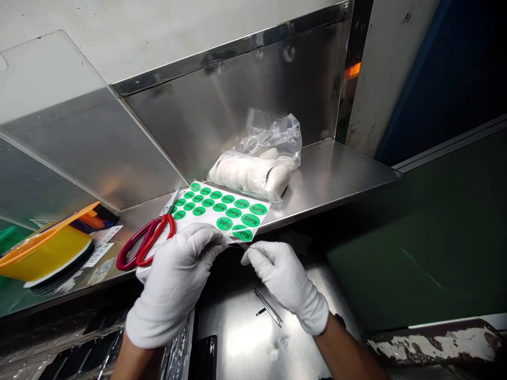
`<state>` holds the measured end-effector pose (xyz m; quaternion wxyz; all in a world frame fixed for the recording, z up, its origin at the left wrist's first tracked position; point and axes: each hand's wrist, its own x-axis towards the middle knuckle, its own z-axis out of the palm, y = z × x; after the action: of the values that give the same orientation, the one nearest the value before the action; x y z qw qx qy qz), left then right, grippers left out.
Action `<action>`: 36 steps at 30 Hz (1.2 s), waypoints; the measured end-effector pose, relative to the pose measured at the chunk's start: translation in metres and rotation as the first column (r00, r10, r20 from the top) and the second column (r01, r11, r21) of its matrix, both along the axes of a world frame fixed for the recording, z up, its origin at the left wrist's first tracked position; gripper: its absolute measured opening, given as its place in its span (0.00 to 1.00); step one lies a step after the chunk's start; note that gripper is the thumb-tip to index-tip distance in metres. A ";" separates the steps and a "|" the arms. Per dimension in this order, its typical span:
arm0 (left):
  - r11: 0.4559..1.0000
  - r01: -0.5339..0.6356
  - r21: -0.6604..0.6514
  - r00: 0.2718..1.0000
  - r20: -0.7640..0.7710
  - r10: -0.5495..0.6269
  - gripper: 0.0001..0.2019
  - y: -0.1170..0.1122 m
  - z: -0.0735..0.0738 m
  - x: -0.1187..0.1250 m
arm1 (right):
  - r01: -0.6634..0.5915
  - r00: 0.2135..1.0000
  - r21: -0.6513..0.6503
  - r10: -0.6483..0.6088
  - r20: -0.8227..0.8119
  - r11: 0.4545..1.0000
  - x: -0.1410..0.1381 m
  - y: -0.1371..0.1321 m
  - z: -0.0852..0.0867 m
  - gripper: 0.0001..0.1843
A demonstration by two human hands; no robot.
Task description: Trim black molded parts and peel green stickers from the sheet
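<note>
White cotton gloves cover both hands. My left hand point(178, 277) is closed in a pinch, its fingertips at the lower edge of a sheet of green RoHS stickers point(208, 204). Facing it, my right hand point(283, 274) also pinches with thumb and forefinger. A thin, narrow strip point(237, 241) spans the small gap between the two sets of fingertips; what it is I cannot make out. Red-handled scissors point(148, 243) lie left of the sticker sheet, blades pointing away. Below the right hand, a slim metal tool point(268, 307), perhaps tweezers, rests on the steel surface.
On the steel shelf point(336, 169), a clear plastic bag point(253, 169) of white rolled items lies behind the stickers. Yellow and orange tape rolls point(51, 253) and printed labels point(101, 248) sit at left, before a clear panel point(91, 126). Dark wrapped parts point(79, 353) lie lower left.
</note>
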<state>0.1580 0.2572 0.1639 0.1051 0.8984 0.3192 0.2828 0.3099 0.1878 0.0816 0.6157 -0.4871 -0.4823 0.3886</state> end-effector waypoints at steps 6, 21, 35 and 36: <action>0.999 -0.001 -0.047 1.000 -0.010 0.000 0.04 -0.003 0.002 0.002 | 0.018 0.999 0.002 -0.018 -0.027 1.000 -0.004 0.002 0.000 0.12; 0.981 -0.033 -0.189 0.999 -0.035 0.026 0.05 -0.005 0.018 0.010 | 0.049 0.997 0.035 -0.046 -0.066 0.998 -0.020 0.005 0.003 0.13; 0.900 -0.196 -0.390 0.980 -0.098 0.172 0.11 -0.005 0.035 0.015 | 0.073 0.991 0.004 -0.072 -0.115 0.997 -0.025 -0.001 0.008 0.14; 0.904 -0.189 -0.384 0.981 -0.109 0.159 0.11 -0.005 0.035 0.015 | 0.076 0.991 0.004 -0.075 -0.108 0.997 -0.024 -0.002 0.007 0.13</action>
<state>0.1731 0.2518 0.1988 0.2454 0.8369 0.4520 0.1872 0.2855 0.1856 0.0889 0.6572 -0.4807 -0.4312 0.3887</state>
